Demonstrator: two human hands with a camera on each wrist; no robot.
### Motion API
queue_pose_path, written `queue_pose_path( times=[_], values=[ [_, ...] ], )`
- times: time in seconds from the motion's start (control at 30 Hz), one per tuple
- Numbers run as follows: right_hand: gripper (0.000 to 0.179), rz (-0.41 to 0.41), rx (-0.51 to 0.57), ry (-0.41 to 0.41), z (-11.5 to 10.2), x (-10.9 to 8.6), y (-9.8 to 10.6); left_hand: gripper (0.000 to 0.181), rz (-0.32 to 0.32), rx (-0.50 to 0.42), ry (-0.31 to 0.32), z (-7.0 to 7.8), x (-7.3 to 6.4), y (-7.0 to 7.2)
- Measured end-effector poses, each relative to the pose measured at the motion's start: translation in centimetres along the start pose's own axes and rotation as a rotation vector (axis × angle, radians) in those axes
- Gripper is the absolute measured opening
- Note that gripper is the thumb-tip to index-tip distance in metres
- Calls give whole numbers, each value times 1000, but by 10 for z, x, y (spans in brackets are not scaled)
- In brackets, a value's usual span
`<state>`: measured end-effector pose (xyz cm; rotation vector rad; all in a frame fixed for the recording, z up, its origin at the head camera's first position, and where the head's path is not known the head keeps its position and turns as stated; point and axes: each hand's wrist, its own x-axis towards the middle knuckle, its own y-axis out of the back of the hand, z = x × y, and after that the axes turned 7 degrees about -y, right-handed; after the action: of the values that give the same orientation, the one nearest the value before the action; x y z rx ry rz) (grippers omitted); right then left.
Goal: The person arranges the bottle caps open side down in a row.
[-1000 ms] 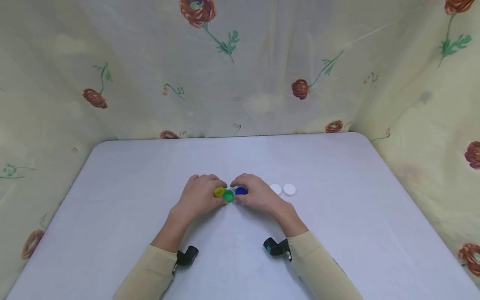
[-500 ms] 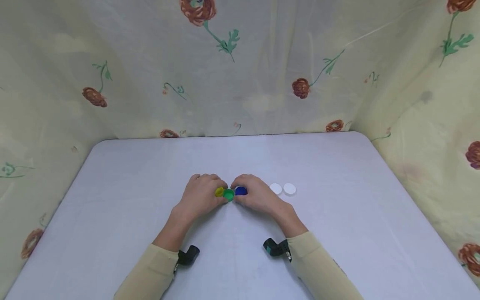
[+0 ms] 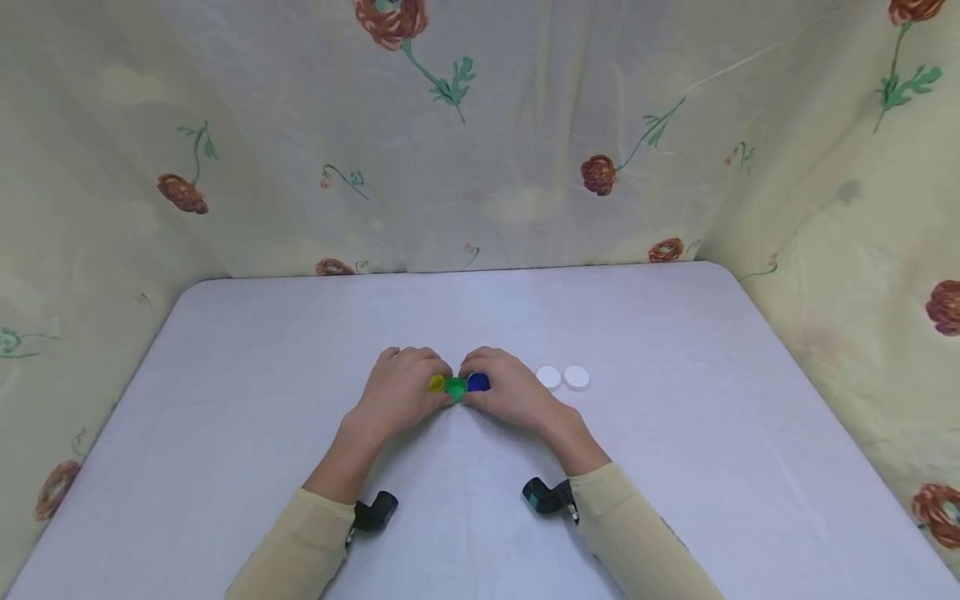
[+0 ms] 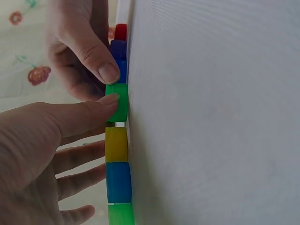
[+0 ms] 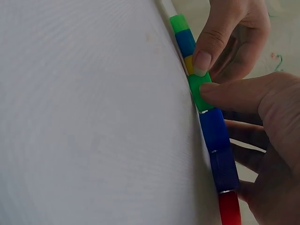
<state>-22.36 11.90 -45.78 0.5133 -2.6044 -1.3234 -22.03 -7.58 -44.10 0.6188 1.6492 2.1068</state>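
Near the table's middle, a green bottle cap [image 3: 456, 389] stands between my two hands in a row of coloured caps. My left hand [image 3: 405, 385] pinches it, thumb on the near side. The right hand [image 3: 516, 390] pinches it too, its thumb [image 5: 220, 93] beside the left one. A blue cap [image 5: 214, 129] adjoins it on the right, followed by a darker blue cap [image 5: 224, 171] and a red cap [image 5: 229, 208]. To its left, past a small gap, sit a yellow cap [image 4: 116, 144], a blue cap [image 4: 119, 183] and a light green cap [image 4: 121, 214]. The far fingers are partly hidden.
Two white caps [image 3: 577, 377] lie just right of the right hand. The white table [image 3: 480, 517] extends all around, with a flowered curtain [image 3: 510, 150] behind and at the sides. Each wrist wears a small black camera [image 3: 377, 511].
The right hand has edged left, and its fingertips now meet the green cap. The blue cap has closed up against the green one. The left hand stays almost where it was.
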Motion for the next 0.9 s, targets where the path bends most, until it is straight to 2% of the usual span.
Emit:
queue_pose_path(
  times=[0.33, 0.63, 0.9],
  values=[
    [23, 7, 15, -7, 1, -1, -1, 27, 12, -15, -16, 1, 1, -1],
    [20, 4, 71, -3, 0, -1, 2, 27, 35, -11, -40, 2, 1, 0],
    [20, 6, 79, -20, 2, -1, 1, 29, 32, -1, -36, 3, 1, 2]
  ],
)
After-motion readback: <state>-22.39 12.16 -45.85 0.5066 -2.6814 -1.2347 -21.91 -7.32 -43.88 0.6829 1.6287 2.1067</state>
